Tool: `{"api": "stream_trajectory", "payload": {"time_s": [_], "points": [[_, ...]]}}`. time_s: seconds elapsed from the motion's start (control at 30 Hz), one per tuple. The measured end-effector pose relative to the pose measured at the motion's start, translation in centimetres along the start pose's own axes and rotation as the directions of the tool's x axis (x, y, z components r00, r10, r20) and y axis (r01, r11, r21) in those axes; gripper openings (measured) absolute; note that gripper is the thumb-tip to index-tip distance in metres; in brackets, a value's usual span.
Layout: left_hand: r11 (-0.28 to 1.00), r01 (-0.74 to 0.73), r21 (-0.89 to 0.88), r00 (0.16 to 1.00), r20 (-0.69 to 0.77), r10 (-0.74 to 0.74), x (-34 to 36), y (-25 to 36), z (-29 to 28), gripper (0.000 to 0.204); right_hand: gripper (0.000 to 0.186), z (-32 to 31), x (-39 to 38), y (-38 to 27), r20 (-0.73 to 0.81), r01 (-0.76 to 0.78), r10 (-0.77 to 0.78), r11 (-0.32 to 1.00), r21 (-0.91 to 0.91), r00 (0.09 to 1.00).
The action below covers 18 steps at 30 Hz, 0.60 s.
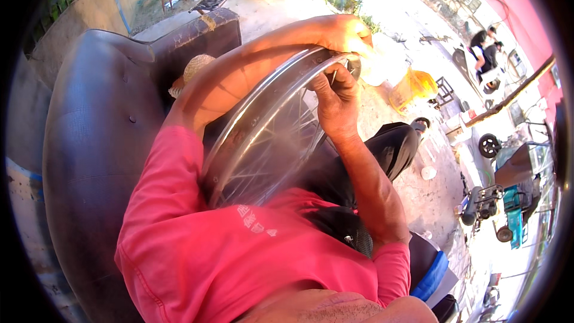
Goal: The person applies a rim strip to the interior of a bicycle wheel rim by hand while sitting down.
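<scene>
A spoked wheel (261, 116) with a shiny metal rim and thin spokes stands tilted against my lap and chest. My left arm reaches over its far side. My left hand (347, 34) is closed at the top of the rim, its fingers curled and partly washed out by sunlight. Just below it, my right hand (338, 104) grips the same stretch of rim, thumb and fingers bent inward. Whether a small part is pinched between the fingers there, I cannot tell. The wheel's lower part is blurred and runs behind my red shirt.
A dark padded sofa (101, 161) fills the left side, with a woven straw item (197, 67) beside my left arm. Ahead to the right lies a yellow bag or basket (412, 90). Farther right are a small black wheel (489, 145), a teal cart (512, 215) and two people.
</scene>
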<state>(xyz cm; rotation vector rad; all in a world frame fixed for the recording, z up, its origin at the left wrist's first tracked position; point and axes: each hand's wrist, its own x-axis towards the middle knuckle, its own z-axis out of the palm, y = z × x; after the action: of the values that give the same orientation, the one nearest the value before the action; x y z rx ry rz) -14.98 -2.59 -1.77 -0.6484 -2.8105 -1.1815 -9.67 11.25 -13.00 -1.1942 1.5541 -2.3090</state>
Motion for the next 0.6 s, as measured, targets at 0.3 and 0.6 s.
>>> {"api": "stream_trajectory", "payload": {"time_s": [0.3, 0.6], "points": [[0.970, -0.155, -0.186, 0.968, -0.225, 0.111, -4.0, 4.3, -3.0, 0.033, 0.008, -2.1, 4.6, -4.0, 0.130, 0.236, -0.217, 0.959, -0.155, 0.968], [0.964, -0.242, 0.107, 0.911, -0.316, 0.264, -3.7, 3.3, -0.2, 0.027, 0.009, -3.7, 4.3, -2.1, 0.122, 0.108, -0.090, 0.984, -0.144, 0.988]]}}
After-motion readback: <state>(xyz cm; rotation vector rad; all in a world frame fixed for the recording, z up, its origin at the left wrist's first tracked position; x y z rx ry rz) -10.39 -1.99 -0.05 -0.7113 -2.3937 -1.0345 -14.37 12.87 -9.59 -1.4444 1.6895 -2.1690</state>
